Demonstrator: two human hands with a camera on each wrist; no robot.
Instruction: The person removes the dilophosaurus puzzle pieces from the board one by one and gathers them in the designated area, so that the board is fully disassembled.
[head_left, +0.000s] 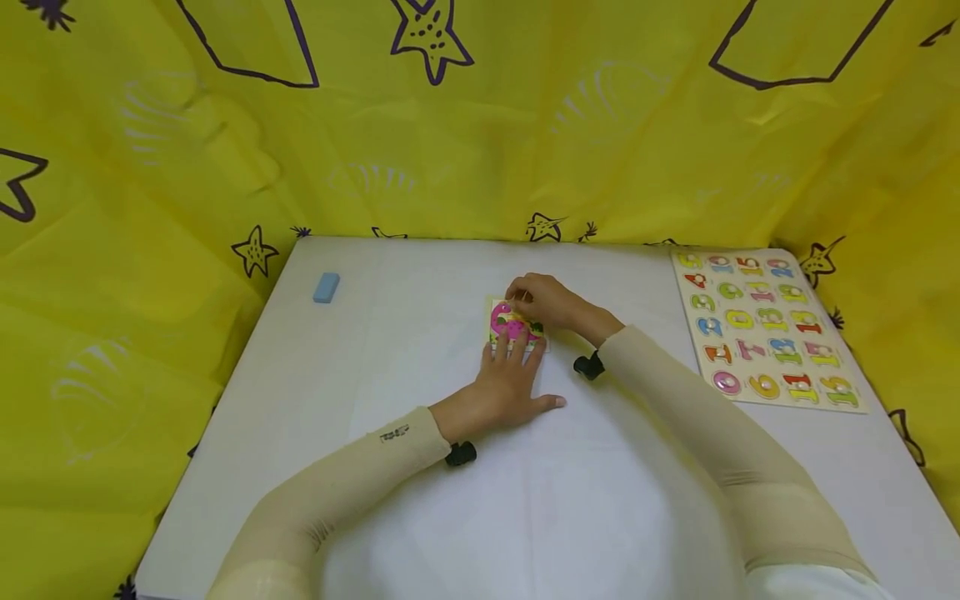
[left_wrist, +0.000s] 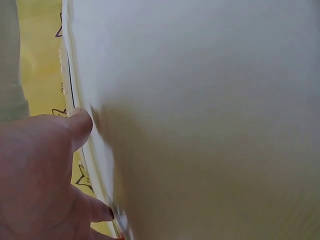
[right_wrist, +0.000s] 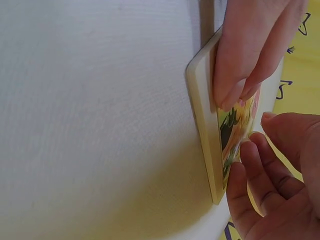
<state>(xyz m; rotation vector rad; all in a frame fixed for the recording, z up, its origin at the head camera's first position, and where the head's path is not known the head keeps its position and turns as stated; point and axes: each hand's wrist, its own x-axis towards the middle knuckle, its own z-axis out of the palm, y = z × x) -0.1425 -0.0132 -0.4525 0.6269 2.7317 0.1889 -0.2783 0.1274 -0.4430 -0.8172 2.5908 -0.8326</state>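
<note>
A small jigsaw board with a pink and green picture lies on the white table. My left hand presses on its near part with straight, spread fingers, the thumb resting apart on the tabletop. At the board's far right side my right hand has its fingers curled, thumb and fingertips close together at the picture. It seems to pinch a puzzle piece there, mostly hidden by the fingers. The right wrist view shows the pale board edge, with left fingers on top and the right hand at the far side.
A number puzzle board with colourful numerals lies at the table's right. Toward the back left is a small blue block. A yellow patterned cloth hangs behind and along the sides of the white table.
</note>
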